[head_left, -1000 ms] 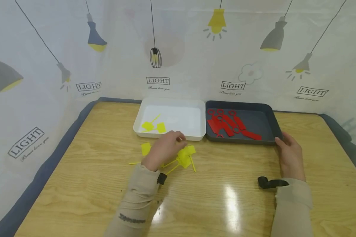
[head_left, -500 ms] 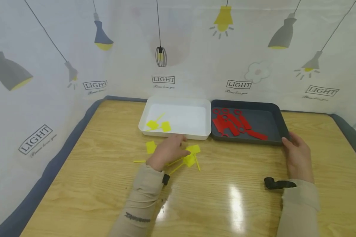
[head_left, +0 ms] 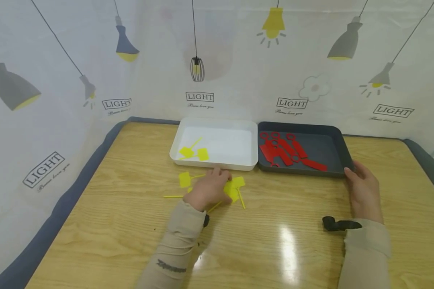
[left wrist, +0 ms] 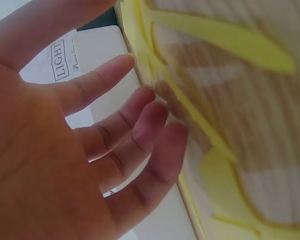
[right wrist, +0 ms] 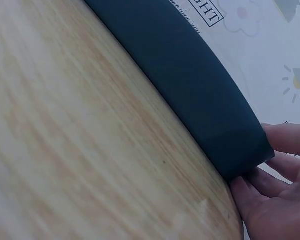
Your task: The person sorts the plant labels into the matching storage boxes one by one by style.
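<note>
My left hand is low over a loose group of yellow plant labels, flat plates with thin stakes. Its fingers are spread and gently bent in the left wrist view, tips close to a yellow label; whether they touch is unclear, and nothing is gripped. Part of the group is hidden under this hand. Another label lies left of it. At the front right corner of the dark grey tray, my right hand holds the tray, thumb on the front wall and fingers round the side.
Beside the dark tray stands a white tray with a few yellow labels at its front left. Red flat tags with ring ends lie in the dark tray. A patterned cloth hangs behind the wooden table.
My left hand has come down from near the white tray's front edge onto the yellow labels, shifting slightly right. The head view swung a little. My right hand keeps its place on the dark tray.
</note>
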The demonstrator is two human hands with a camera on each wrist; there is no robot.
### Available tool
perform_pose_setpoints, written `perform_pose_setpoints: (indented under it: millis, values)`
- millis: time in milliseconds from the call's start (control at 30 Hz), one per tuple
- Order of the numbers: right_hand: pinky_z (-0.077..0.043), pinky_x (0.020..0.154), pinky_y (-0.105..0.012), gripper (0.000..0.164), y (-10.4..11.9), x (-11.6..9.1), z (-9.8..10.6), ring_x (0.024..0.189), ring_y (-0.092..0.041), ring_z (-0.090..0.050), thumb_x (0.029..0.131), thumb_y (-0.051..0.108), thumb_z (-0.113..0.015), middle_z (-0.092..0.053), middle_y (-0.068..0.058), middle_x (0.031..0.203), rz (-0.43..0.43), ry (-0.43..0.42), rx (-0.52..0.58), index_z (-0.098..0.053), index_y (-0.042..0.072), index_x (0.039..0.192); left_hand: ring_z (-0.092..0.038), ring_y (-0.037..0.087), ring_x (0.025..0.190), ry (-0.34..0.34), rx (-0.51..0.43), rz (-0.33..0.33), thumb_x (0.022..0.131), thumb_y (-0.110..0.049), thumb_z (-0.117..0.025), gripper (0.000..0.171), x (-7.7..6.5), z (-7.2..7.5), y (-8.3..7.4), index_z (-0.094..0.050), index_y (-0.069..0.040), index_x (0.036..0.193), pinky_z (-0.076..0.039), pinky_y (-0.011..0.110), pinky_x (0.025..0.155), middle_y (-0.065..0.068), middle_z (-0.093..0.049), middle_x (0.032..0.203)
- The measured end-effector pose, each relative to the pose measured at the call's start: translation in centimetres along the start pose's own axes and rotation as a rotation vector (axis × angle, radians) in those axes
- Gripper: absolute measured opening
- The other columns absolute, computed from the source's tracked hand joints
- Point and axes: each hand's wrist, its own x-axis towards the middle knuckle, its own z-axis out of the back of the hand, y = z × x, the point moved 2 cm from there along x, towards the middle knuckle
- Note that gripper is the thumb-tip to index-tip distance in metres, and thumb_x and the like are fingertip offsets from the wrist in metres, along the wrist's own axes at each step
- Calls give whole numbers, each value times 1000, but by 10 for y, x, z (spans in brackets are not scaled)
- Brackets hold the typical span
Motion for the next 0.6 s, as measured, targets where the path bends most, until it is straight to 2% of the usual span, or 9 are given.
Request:
perform_pose_setpoints:
  millis: [433,600]
  values:
    - [-29,99,-16,69,0,2,1,127,-9,-27,80,19,-65,-18,-2,146,-16,13,0,-30,18,140,-43,21,100,-31,68,31,73,-30,-72,49,4,-3,-5,-52,-15,115,-45,36,77,4,-44,109]
    - [-28,99,-16,69,-1,1,0,128,-9,-25,80,20,-65,-18,-1,146,-17,5,-28,-29,19,140,-43,18,97,-32,79,19,74,-25,-72,41,3,-2,-5,-55,-16,111,-45,33,75,2,-45,107]
